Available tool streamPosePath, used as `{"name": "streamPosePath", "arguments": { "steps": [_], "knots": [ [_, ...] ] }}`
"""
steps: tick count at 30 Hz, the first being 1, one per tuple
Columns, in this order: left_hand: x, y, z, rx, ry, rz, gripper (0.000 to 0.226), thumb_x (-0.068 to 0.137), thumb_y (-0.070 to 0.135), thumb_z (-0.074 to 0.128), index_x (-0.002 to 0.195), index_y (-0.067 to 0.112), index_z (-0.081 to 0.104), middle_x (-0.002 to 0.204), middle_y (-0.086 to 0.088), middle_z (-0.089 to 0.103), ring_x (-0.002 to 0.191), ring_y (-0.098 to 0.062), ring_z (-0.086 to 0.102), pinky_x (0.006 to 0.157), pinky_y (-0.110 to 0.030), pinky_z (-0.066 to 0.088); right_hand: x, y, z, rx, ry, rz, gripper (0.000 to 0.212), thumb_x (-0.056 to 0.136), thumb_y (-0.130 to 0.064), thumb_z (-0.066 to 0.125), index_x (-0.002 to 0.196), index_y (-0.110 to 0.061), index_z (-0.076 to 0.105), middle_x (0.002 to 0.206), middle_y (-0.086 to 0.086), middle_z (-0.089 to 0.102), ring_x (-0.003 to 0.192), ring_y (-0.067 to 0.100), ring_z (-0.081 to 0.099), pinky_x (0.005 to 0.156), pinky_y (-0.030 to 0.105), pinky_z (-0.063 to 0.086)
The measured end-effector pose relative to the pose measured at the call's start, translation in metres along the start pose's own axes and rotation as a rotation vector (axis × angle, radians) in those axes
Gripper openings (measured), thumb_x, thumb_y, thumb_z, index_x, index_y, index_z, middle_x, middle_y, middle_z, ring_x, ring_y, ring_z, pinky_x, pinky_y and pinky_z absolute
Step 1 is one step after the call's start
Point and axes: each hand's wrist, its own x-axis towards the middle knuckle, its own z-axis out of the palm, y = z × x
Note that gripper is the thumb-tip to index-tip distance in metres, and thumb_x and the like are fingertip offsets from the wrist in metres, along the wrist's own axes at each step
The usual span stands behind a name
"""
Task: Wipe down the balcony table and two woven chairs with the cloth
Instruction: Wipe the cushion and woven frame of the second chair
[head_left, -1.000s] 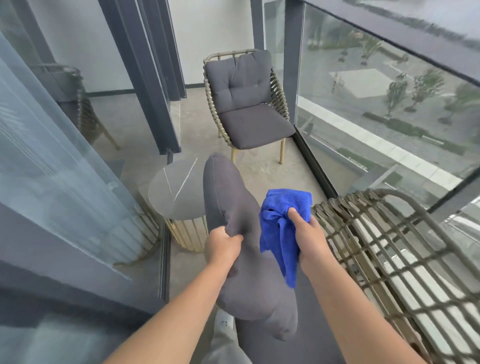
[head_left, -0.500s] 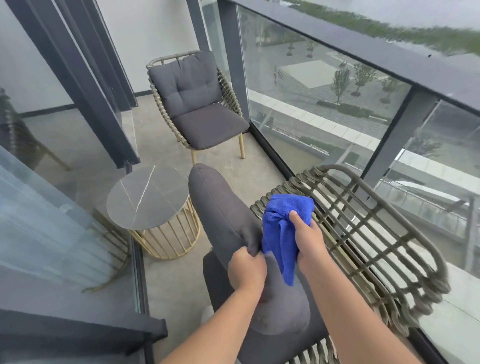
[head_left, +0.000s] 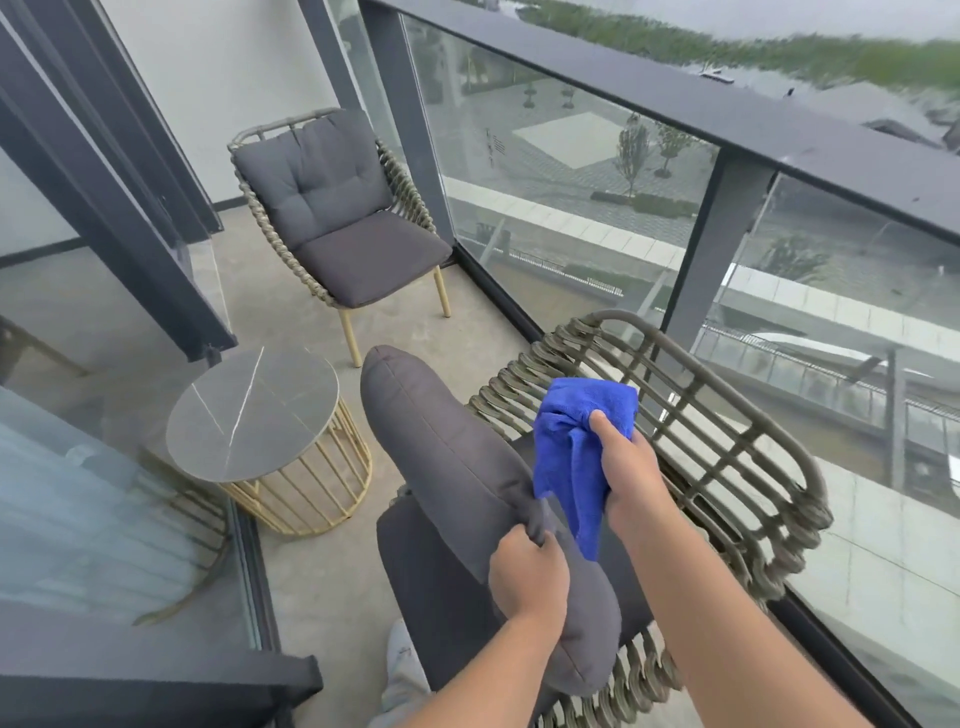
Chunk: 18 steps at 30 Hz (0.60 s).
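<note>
**Cushion in one fist, cloth in the other, and a glass edge close by**

Balcony floor runs narrow between a sliding door on one side and a glass balustrade (head_left: 571, 171) on the other. At the near end stands a woven chair (head_left: 727, 467) with its back cushion (head_left: 447, 452) pulled forward off the frame. The left hand (head_left: 527, 577) is closed tight on a bunch of the cushion's fabric and holds it up at a slant over the seat pad. The right hand (head_left: 621, 473) is curled round a bunched blue cloth (head_left: 576, 431), thumb pressed on top, close to the bared weave of the chair back; whether the cloth touches the weave I cannot tell. The round table (head_left: 249, 410) stands just beside this chair, and the far chair (head_left: 337, 218), with both its cushions in place, stands beyond it.

The likely trouble, as I judge it:

- The cushion hangs from a pinch of fabric only. If that slips, it could flop onto the table or floor and pick up dirt.
- A loose tail of cloth hangs below the fist and may snag in the open gaps of the weave.
- Pressing hard on the backrest could shove the light chair against the glass.
- Wiping only the bared patch would leave the weave behind the cushion untouched.
</note>
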Motion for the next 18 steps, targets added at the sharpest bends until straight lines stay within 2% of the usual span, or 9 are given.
{"name": "streamPosePath", "arguments": {
  "steps": [3, 6, 10, 13, 15, 18],
  "knots": [
    [-0.015, -0.001, 0.016, 0.055, -0.041, -0.004, 0.029, 0.096, 0.021, 0.056, 0.068, 0.023, 0.05, 0.072, 0.006, 0.058, 0.082, -0.025, 0.063, 0.07, -0.034, 0.047, 0.0, 0.0, -0.014, 0.016, 0.017, 0.001, 0.026, 0.103, -0.027, 0.06, 0.128, -0.018, 0.063, 0.11, 0.006, 0.076, 0.105, 0.023, 0.071, 0.081, 0.035, 0.053],
    [-0.025, -0.004, 0.032, 0.086, -0.086, -0.014, 0.023, 0.092, 0.015, 0.053, 0.07, 0.021, 0.049, 0.082, -0.002, 0.066, 0.088, -0.027, 0.066, 0.075, -0.037, 0.053, 0.0, 0.001, -0.029, 0.013, 0.031, 0.003, 0.029, 0.103, -0.027, 0.059, 0.13, -0.017, 0.062, 0.112, 0.006, 0.075, 0.103, 0.021, 0.071, 0.077, 0.033, 0.053],
    [-0.018, 0.0, 0.043, 0.129, -0.108, 0.024, 0.026, 0.095, 0.023, 0.054, 0.07, 0.02, 0.049, 0.08, 0.001, 0.063, 0.086, -0.025, 0.065, 0.074, -0.035, 0.05, 0.002, 0.001, -0.049, 0.004, 0.056, 0.011, 0.031, 0.103, -0.03, 0.059, 0.13, -0.017, 0.061, 0.114, 0.007, 0.075, 0.105, 0.022, 0.071, 0.077, 0.033, 0.053],
    [-0.005, 0.01, 0.053, 0.19, -0.139, 0.081, 0.025, 0.097, 0.029, 0.048, 0.075, 0.018, 0.053, 0.085, -0.002, 0.066, 0.09, -0.029, 0.065, 0.074, -0.035, 0.049, 0.004, 0.001, -0.062, 0.017, 0.075, 0.003, 0.027, 0.104, -0.027, 0.058, 0.127, -0.014, 0.062, 0.11, 0.008, 0.075, 0.102, 0.02, 0.071, 0.075, 0.032, 0.053],
    [0.005, 0.017, 0.06, 0.246, -0.23, 0.094, 0.025, 0.098, 0.034, 0.046, 0.081, 0.018, 0.055, 0.093, -0.004, 0.069, 0.094, -0.029, 0.066, 0.077, -0.035, 0.049, 0.007, 0.002, -0.068, 0.023, 0.084, -0.002, 0.024, 0.104, -0.025, 0.057, 0.125, -0.014, 0.062, 0.109, 0.008, 0.075, 0.101, 0.02, 0.071, 0.075, 0.031, 0.053],
    [0.013, 0.022, 0.071, 0.267, -0.4, 0.06, 0.029, 0.1, 0.037, 0.044, 0.095, 0.014, 0.061, 0.108, -0.007, 0.071, 0.104, -0.031, 0.065, 0.089, -0.037, 0.052, 0.013, 0.001, -0.074, 0.02, 0.096, -0.006, 0.025, 0.103, -0.027, 0.06, 0.126, -0.016, 0.063, 0.111, 0.008, 0.075, 0.105, 0.024, 0.071, 0.087, 0.039, 0.056]
  ]
}}
